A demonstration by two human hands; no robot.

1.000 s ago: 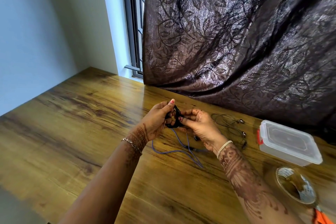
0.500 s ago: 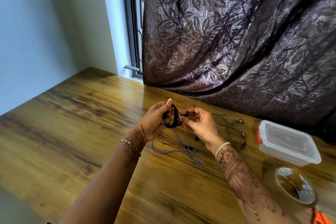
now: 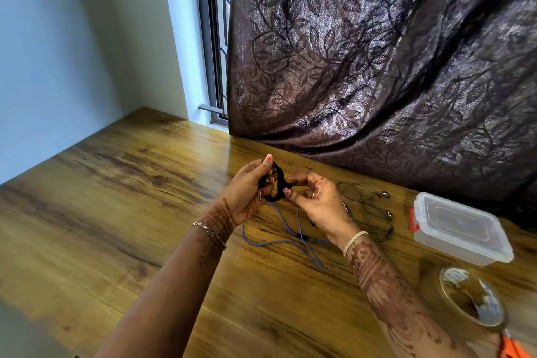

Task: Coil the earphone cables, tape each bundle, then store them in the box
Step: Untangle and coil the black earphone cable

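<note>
Head view: left hand curls its fingers round a looped black earphone cable above the grained wooden table; right hand seemingly pinches the coil's edge. A clear plastic box sits closed, well to the right.

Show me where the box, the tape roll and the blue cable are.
box [image 3: 462,229], head view, middle of the clear lid.
tape roll [image 3: 489,308], head view, printed inner wall of the ring.
blue cable [image 3: 267,244], head view, the strand lying on the table between the forearms.
</note>
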